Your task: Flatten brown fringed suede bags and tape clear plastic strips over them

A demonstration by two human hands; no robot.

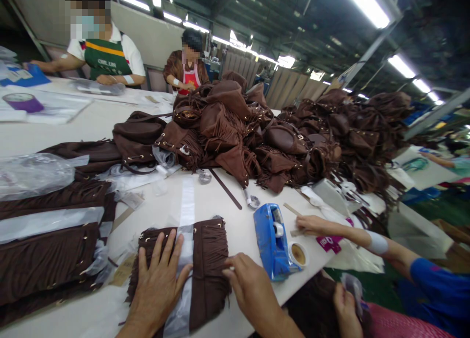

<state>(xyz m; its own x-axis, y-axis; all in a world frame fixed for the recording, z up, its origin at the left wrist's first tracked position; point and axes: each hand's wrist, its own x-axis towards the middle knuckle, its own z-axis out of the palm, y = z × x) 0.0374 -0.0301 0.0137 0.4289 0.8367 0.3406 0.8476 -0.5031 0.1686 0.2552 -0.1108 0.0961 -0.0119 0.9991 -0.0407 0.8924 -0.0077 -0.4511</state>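
Observation:
A dark brown fringed bag [211,264] with gold eyelets lies flat on the table in front of me. A pale translucent plastic strip [186,240] runs lengthwise over its middle. My left hand [157,274] rests on the bag, palm down with fingers spread, the thumb reaching onto the strip. At the bag's right edge, beside the fringe, my right hand [251,286] has its fingers curled together. Something small and pale shows at those fingertips, too little to name. To the right of my right hand stands a blue tape dispenser [270,245].
Flattened brown bags with plastic [44,259] lie at left. A heap of brown bags [227,127] covers the table's far side. A tape roll [298,254] sits by the dispenser. A co-worker's hand [312,225] reaches in from the right; two people work across the table.

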